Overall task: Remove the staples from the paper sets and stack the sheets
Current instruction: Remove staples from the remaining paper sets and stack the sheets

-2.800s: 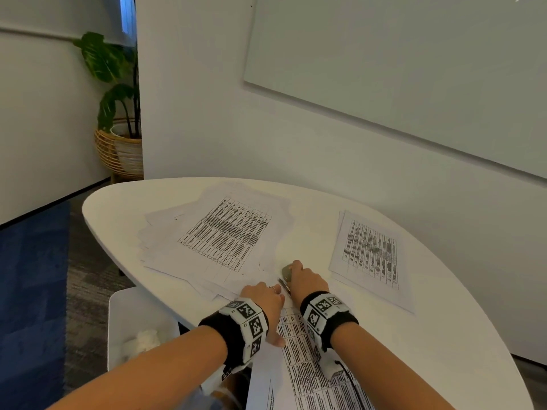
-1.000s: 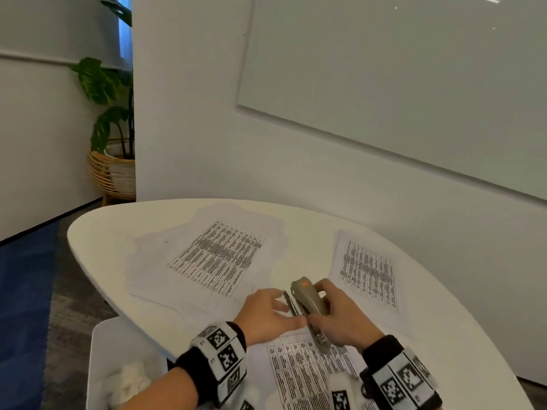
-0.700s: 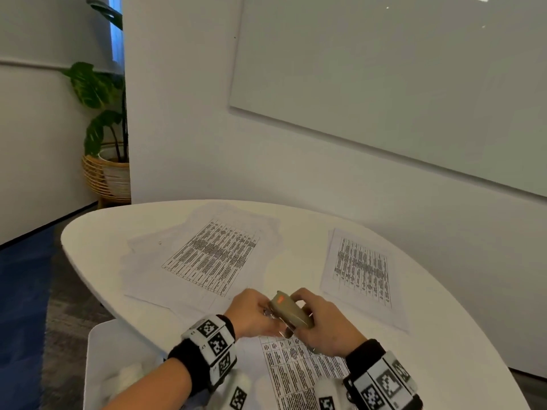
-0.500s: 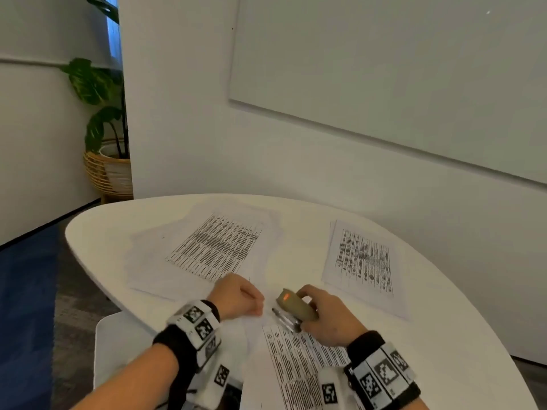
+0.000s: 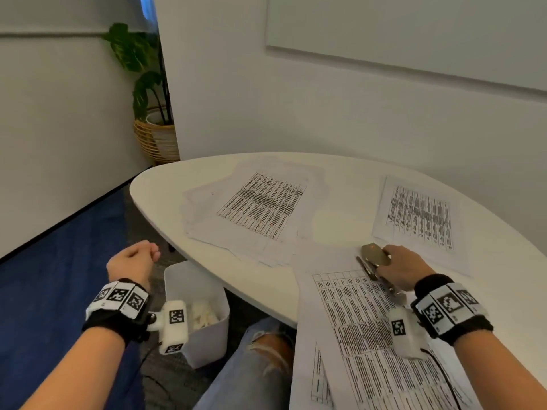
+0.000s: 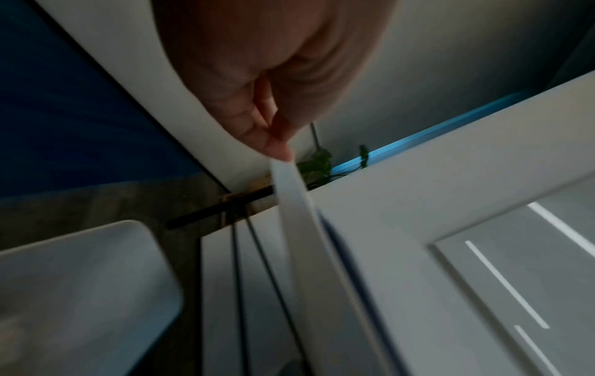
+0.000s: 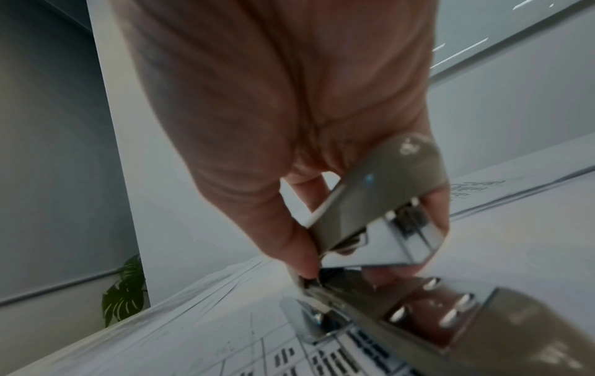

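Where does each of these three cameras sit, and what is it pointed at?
Head: on the forehead, looking down at the table, papers and bin; both forearms and a knee show.
Left wrist: under the wrist, along the left hand off the table edge, above the bin.
Right wrist: along the right hand gripping the stapler.
Head and right wrist share the stapler and papers.

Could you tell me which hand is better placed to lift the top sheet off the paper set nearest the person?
Left. The right hand grips the stapler on that paper set; the left hand is off the table, above the bin.
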Available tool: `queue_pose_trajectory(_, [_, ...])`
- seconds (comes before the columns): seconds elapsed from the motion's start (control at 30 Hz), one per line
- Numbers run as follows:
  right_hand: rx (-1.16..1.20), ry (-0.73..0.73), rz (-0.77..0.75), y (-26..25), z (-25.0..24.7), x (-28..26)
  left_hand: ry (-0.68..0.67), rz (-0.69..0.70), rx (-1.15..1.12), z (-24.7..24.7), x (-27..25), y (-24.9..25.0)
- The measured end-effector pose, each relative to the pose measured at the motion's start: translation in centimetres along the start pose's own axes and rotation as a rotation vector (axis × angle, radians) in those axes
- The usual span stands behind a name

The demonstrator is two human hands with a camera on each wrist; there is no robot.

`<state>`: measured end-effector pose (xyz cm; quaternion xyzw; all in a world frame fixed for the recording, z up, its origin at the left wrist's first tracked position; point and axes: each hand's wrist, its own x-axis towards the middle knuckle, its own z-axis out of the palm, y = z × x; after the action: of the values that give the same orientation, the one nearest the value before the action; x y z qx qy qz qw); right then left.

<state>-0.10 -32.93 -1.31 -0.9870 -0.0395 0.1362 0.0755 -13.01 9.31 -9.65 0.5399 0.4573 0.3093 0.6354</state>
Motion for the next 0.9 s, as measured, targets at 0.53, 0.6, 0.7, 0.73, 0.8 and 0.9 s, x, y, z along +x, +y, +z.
queue_pose_trajectory(0.53, [0.401, 0.179, 0.015, 4.0, -0.2, -2.0, 0.142, 0.530, 0.294, 3.1, -2.0, 3.8])
queue_pose_trajectory(0.6, [0.423, 0.215, 0.057, 6.6, 0.0, -2.9, -0.024, 0.717, 0.375, 5.1, -2.3, 6.2])
queue_pose_trajectory(0.7, [0.278, 0.156, 0.115, 9.7, 0.9, -3.8, -0.358, 0.932, 0.585, 9.6, -3.1, 8.9])
queue_pose_trajectory(0.73, [0.215, 0.138, 0.127, 10.8, 1.3, -3.8, -0.484, 0.953, 0.674, 11.4, -3.4, 9.4])
queue_pose_trajectory(0.8, [0.105, 0.088, 0.133, 12.7, 2.4, -3.6, -0.689, 0.939, 0.874, 15.0, -4.5, 9.9])
queue_pose_trajectory(0.9, [0.037, 0.094, 0.130, 14.3, 4.2, -3.5, -0.841, 0.889, 1.188, 20.2, -5.8, 10.1])
